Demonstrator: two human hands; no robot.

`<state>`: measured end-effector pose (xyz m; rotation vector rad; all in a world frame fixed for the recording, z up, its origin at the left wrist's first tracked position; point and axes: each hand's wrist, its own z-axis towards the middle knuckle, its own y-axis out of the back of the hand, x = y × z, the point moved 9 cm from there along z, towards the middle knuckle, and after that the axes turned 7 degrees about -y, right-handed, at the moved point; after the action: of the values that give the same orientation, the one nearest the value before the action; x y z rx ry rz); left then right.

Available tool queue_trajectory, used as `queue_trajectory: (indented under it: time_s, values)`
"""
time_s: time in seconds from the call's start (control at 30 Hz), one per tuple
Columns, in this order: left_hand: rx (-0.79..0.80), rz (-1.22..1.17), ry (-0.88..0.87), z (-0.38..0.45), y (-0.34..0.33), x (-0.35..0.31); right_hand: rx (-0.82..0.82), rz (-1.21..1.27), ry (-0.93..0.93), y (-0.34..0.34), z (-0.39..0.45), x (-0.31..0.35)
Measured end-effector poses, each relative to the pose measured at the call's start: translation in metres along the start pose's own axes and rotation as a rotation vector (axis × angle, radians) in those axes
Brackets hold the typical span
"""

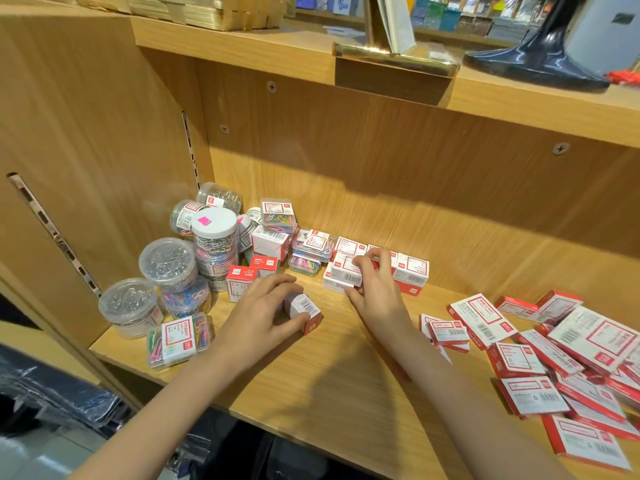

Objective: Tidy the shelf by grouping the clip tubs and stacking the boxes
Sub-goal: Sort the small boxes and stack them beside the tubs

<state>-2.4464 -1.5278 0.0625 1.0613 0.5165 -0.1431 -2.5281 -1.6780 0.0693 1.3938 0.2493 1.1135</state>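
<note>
left hand (258, 306) grips small box (304, 308); right hand (375, 289) pinches stacked box (346, 271).

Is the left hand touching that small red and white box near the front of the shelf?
Touching. The head view shows the left hand with its thumb and fingers curled round the small red and white box.
</note>
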Motion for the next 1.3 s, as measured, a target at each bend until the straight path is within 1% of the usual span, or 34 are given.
queue_trajectory:
  time_s: [0.07,0.13,0.23,0.33,0.4,0.47,0.5,0.53,0.6,0.63,0.67,0.77,0.8,0.83,0.87,0.93,1.0,1.07,1.13,1.17,1.2,1.3]
  values:
    - [-0.033,-0.014,-0.013,-0.004,0.005,0.0,-0.003,-0.066,0.014,-0.003,0.001,0.005]
    - [-0.077,-0.02,-0.008,-0.01,0.012,0.001,-0.021,-0.097,0.081,-0.006,-0.003,0.01]
    - [-0.124,0.017,0.03,-0.019,0.02,0.01,-0.045,-0.078,0.11,-0.009,-0.004,0.008]
    - [-0.124,0.067,0.052,-0.025,0.021,0.017,-0.085,-0.046,0.113,-0.002,-0.006,0.008]
    - [-0.11,0.111,0.054,-0.028,0.021,0.018,-0.161,0.044,0.115,0.01,-0.013,0.01]
    - [-0.111,0.126,0.064,-0.031,0.019,0.02,-0.213,0.236,0.14,0.018,-0.024,0.021]
    - [-0.113,0.127,0.067,-0.032,0.019,0.021,-0.182,0.304,0.148,0.014,-0.029,0.029]
    - [-0.116,0.129,0.063,-0.034,0.018,0.021,-0.126,0.317,0.154,0.005,-0.032,0.038]
    - [-0.112,0.13,0.056,-0.034,0.016,0.021,0.022,0.24,0.143,-0.022,-0.034,0.047]
    - [-0.109,0.137,0.057,-0.034,0.016,0.021,0.069,0.206,0.129,-0.031,-0.034,0.048]
    - [-0.111,0.147,0.059,-0.034,0.017,0.021,0.067,0.181,0.125,-0.032,-0.034,0.046]
    - [-0.125,0.168,0.068,-0.033,0.021,0.019,-0.113,0.082,0.197,-0.009,-0.035,0.037]
    - [-0.121,0.18,0.078,-0.033,0.02,0.018,-0.147,0.026,0.22,-0.001,-0.036,0.032]
    - [-0.108,0.197,0.095,-0.031,0.017,0.018,-0.138,-0.026,0.241,0.001,-0.037,0.027]
    - [-0.095,0.21,0.113,-0.03,0.014,0.016,-0.082,-0.046,0.243,-0.001,-0.039,0.02]
    - [-0.089,0.214,0.115,-0.027,0.009,0.012,0.077,0.023,0.2,-0.008,-0.042,0.008]
    - [-0.085,0.178,0.099,-0.025,0.006,0.008,0.172,0.087,0.17,-0.013,-0.045,0.002]
    - [-0.108,0.055,0.115,-0.023,0.008,0.006,0.171,0.125,0.147,-0.009,-0.046,-0.002]
    - [-0.13,-0.136,0.176,-0.019,0.011,0.006,0.141,0.206,0.091,-0.001,-0.045,-0.007]
    - [-0.119,-0.189,0.192,-0.016,0.01,0.005,0.134,0.243,0.06,0.004,-0.045,-0.01]
    - [-0.097,-0.176,0.184,-0.013,0.008,0.002,0.132,0.271,0.036,0.007,-0.045,-0.014]
    - [-0.053,-0.009,0.162,-0.005,0.003,0.003,0.17,0.295,0.011,0.01,-0.046,-0.018]
